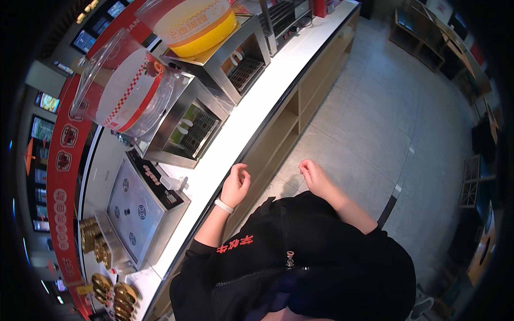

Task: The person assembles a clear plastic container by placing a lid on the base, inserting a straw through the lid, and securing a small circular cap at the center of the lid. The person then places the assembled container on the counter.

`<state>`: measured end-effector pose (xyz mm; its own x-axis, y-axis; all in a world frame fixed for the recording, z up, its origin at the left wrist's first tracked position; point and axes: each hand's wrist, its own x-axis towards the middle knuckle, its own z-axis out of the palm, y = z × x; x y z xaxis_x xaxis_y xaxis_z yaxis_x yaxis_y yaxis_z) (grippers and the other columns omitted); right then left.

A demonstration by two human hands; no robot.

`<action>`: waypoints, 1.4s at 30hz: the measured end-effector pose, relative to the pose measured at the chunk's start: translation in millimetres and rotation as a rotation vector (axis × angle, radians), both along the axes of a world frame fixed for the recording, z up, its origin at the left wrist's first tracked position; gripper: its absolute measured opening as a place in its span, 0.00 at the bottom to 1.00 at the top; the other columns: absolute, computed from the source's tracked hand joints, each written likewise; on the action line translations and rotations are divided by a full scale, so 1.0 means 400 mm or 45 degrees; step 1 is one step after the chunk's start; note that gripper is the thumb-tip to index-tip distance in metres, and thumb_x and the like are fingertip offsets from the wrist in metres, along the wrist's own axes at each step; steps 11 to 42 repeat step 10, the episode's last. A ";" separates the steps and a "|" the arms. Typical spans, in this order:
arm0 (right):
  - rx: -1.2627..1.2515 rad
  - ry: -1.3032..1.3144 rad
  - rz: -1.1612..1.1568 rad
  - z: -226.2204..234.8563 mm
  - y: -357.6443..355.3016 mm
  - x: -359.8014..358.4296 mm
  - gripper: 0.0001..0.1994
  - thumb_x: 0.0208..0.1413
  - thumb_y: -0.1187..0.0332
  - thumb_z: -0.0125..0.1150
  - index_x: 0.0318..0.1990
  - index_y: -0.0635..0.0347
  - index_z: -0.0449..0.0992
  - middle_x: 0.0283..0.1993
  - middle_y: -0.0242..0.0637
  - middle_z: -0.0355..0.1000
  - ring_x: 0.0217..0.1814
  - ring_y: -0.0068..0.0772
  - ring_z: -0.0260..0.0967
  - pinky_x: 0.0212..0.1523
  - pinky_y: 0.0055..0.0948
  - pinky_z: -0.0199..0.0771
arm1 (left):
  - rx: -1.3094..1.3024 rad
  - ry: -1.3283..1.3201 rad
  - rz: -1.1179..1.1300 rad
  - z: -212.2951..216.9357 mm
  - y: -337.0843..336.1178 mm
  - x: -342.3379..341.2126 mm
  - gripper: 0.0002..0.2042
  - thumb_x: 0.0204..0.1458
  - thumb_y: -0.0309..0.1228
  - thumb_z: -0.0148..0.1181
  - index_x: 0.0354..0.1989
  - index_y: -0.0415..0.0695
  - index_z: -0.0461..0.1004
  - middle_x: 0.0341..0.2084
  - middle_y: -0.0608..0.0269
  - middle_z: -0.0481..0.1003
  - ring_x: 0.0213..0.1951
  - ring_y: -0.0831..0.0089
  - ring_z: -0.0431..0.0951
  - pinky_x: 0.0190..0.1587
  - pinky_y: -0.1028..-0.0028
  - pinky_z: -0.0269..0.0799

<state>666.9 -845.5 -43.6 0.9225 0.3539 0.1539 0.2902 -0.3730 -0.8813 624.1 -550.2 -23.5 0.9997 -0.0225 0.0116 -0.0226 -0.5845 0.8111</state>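
My left hand (235, 187), with a white band (224, 206) on its wrist, hovers by the dark front edge of the white counter (235, 125). Its fingers are loosely bent, with a gap to the thumb, and I see nothing in it. Over the grey floor, in front of my black jacket (310, 241), is my right hand (316, 177). Its fingers curl inward together and no object shows in them. Nearest the left hand on the counter is a metal appliance (144, 208) with a flat, grey top with round slotted patterns and a black front strip.
Two drink dispensers stand farther along the counter, one with a clear tank (136, 93), the other holding yellow liquid (214, 35). Gold-coloured stacked items (126, 299) sit at the near left. Open shelves (292, 115) run under the counter. Wooden furniture (423, 40) lines the far right.
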 end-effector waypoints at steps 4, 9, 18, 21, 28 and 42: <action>-0.084 0.131 0.086 -0.034 -0.175 -0.006 0.16 0.59 0.72 0.53 0.53 0.65 0.65 0.41 0.49 0.72 0.42 0.50 0.71 0.44 0.42 0.70 | 0.026 0.206 0.135 -0.055 -0.181 -0.046 0.16 0.56 0.26 0.54 0.52 0.41 0.62 0.27 0.64 0.72 0.23 0.76 0.71 0.29 0.74 0.69; -0.807 0.403 0.423 -0.190 -0.457 -0.003 0.27 0.55 0.68 0.60 0.61 0.61 0.61 0.61 0.50 0.64 0.58 0.48 0.68 0.59 0.42 0.68 | -0.097 0.191 0.208 -0.132 -0.409 -0.088 0.17 0.54 0.25 0.54 0.52 0.41 0.61 0.29 0.58 0.75 0.23 0.69 0.75 0.29 0.71 0.70; -0.961 0.333 0.571 -0.230 -0.517 0.000 0.31 0.54 0.66 0.62 0.65 0.57 0.57 0.60 0.51 0.65 0.62 0.50 0.65 0.63 0.43 0.64 | -0.099 0.205 0.281 -0.131 -0.426 -0.113 0.17 0.54 0.25 0.54 0.52 0.41 0.61 0.29 0.58 0.75 0.23 0.69 0.75 0.29 0.71 0.70; -0.961 0.333 0.571 -0.230 -0.517 0.000 0.31 0.54 0.66 0.62 0.65 0.57 0.57 0.60 0.51 0.65 0.62 0.50 0.65 0.63 0.43 0.64 | -0.099 0.205 0.281 -0.131 -0.426 -0.113 0.17 0.54 0.25 0.54 0.52 0.41 0.61 0.29 0.58 0.75 0.23 0.69 0.75 0.29 0.71 0.70; -0.961 0.333 0.571 -0.230 -0.517 0.000 0.31 0.54 0.66 0.62 0.65 0.57 0.57 0.60 0.51 0.65 0.62 0.50 0.65 0.63 0.43 0.64 | -0.099 0.205 0.281 -0.131 -0.426 -0.113 0.17 0.54 0.25 0.54 0.52 0.41 0.61 0.29 0.58 0.75 0.23 0.69 0.75 0.29 0.71 0.70; -0.961 0.333 0.571 -0.230 -0.517 0.000 0.31 0.54 0.66 0.62 0.65 0.57 0.57 0.60 0.51 0.65 0.62 0.50 0.65 0.63 0.43 0.64 | -0.099 0.205 0.281 -0.131 -0.426 -0.113 0.17 0.54 0.25 0.54 0.52 0.41 0.61 0.29 0.58 0.75 0.23 0.69 0.75 0.29 0.71 0.70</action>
